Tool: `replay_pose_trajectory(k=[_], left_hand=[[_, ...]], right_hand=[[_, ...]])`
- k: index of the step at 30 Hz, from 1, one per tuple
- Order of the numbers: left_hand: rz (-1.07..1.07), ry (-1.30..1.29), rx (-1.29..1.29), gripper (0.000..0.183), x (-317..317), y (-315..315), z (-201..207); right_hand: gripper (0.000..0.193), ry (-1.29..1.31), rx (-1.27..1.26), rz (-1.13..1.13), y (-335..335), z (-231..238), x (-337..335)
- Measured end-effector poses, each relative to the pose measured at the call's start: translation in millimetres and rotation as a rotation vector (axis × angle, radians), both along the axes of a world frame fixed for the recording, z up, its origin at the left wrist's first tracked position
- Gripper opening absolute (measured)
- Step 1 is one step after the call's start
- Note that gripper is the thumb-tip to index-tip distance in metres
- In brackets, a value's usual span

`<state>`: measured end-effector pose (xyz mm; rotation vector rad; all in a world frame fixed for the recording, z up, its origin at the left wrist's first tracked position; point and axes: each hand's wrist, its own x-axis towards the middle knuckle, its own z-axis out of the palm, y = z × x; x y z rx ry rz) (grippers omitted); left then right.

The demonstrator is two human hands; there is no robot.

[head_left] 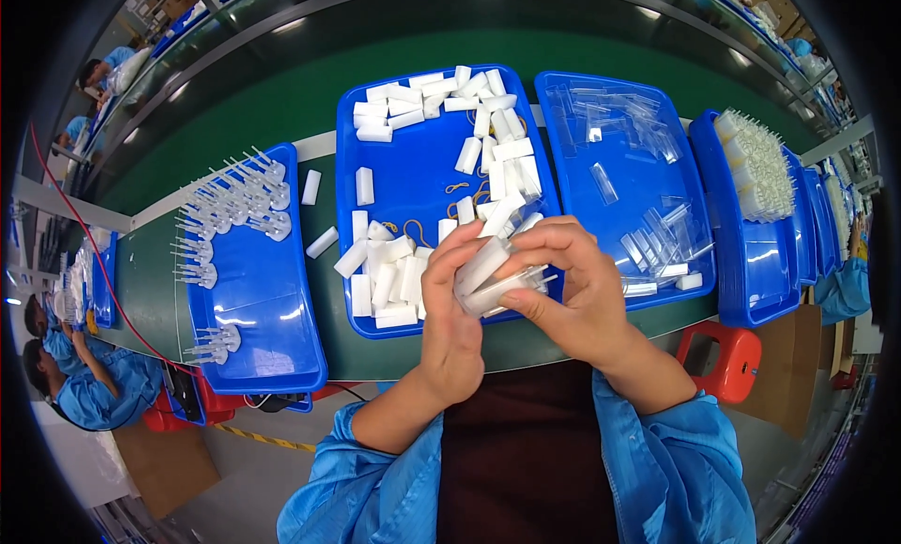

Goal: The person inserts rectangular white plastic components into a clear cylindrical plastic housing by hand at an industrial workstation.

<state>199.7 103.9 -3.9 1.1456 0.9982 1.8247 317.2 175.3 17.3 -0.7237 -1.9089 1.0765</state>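
Both hands meet in front of me over the near edge of the middle blue tray (pixel 349 159). My left hand (pixel 452 333) has its fingers wrapped round a white piece (pixel 495 291) in what looks like clear plastic. From the other side my right hand (pixel 577 286) closes on the same piece, thumb and fingers pressed against it. Thin prongs stick out at its right end, partly hidden by the fingers. Around the hands, many white blocks (pixel 385 272) lie loose in the middle tray, with some tan rubber bands (pixel 415 230) among them.
To the left, a blue tray (pixel 267 342) holds clear pronged pieces (pixel 230 206). Two white blocks (pixel 322 242) lie on the green table (pixel 319 150) beside it. At right, another blue tray (pixel 610 234) contains clear plastic sleeves (pixel 657 239); beyond stand white pronged pieces (pixel 754 164). A red stool (pixel 723 361) stands below.
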Motion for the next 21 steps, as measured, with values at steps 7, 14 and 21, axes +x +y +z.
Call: replay_pose_trajectory(k=[7, 14, 21], left_hand=[[-0.325, -0.114, -0.067, 0.029, -17.4, -1.7, -13.8], [-0.321, 0.026, -0.141, 0.028, -11.3, -1.5, -11.1], [-0.206, -0.129, -0.122, 0.025, -9.1, -0.2, -17.5]], right_hand=[[0.023, -0.208, 0.282, 0.21, 6.1, 24.7, 23.9], [0.022, -0.199, 0.257, 0.293, 3.7, 20.3, 31.8], [0.022, -0.312, 0.1, -0.196, 72.1, 26.2, 65.6]])
